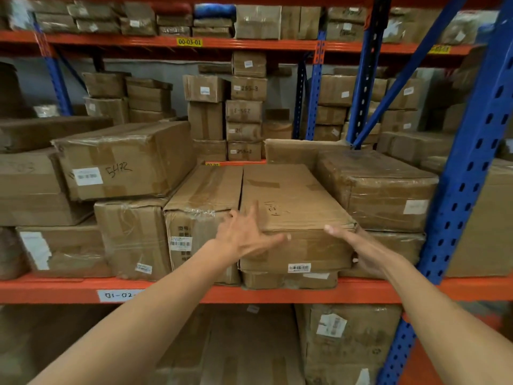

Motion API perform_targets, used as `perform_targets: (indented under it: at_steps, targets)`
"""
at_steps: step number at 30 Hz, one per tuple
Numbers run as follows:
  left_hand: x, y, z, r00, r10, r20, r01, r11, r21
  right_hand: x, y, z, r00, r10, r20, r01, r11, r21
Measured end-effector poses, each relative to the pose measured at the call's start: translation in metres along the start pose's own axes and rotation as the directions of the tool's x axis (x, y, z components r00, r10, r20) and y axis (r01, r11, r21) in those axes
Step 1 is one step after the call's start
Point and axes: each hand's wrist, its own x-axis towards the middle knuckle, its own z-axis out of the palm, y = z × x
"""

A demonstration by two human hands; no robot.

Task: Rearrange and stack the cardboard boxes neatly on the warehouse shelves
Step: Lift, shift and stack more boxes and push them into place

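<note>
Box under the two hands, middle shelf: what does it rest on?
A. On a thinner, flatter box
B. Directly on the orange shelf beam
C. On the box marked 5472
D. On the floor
A. The box, with the left hand at its front left corner and the right hand on its right side, sits on a thinner box that lies on the orange shelf beam.

"5472" on box (pixel 125 162); "00-03-01" on beam (pixel 111 39)
</note>
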Motion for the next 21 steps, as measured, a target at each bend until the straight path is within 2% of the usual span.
perform_targets:
  at_steps: [2, 4, 7, 13, 16, 19, 21]
  targets:
    - [0.003, -0.006, 0.003, 0.994, 0.109, 0.004, -0.105, 0.95, 0.293, 0.0, 0.0, -0.003, 0.994, -0.088, 0.067, 0.093, 0.992, -0.08]
    - [0.013, -0.011, 0.003, 0.988, 0.153, -0.026, -0.13, 0.905, 0.405, 0.004, -0.001, 0.001, 0.99, -0.142, 0.028, 0.144, 0.984, -0.102]
    - [0.033, -0.024, 0.002, 0.995, 0.094, 0.039, -0.102, 0.942, 0.319, 0.019, 0.005, 0.006, 0.981, -0.188, -0.051, 0.182, 0.977, -0.107]
    - [0.039, -0.026, 0.006, 0.993, 0.121, -0.005, -0.11, 0.925, 0.364, 0.026, 0.005, 0.01, 0.976, -0.203, -0.084, 0.19, 0.973, -0.134]
    - [0.033, -0.024, 0.009, 0.992, 0.122, -0.029, -0.102, 0.919, 0.38, 0.016, 0.012, 0.02, 0.97, -0.18, -0.166, 0.168, 0.983, -0.079]
    - [0.02, -0.021, 0.018, 0.984, 0.107, -0.141, -0.055, 0.941, 0.334, 0.002, 0.031, 0.038, 0.929, -0.215, -0.3, 0.201, 0.976, -0.08]
    - [-0.006, -0.023, 0.035, 0.976, 0.073, -0.205, -0.03, 0.977, 0.209, -0.023, 0.063, 0.057, 0.907, -0.177, -0.381, 0.132, 0.981, -0.143]
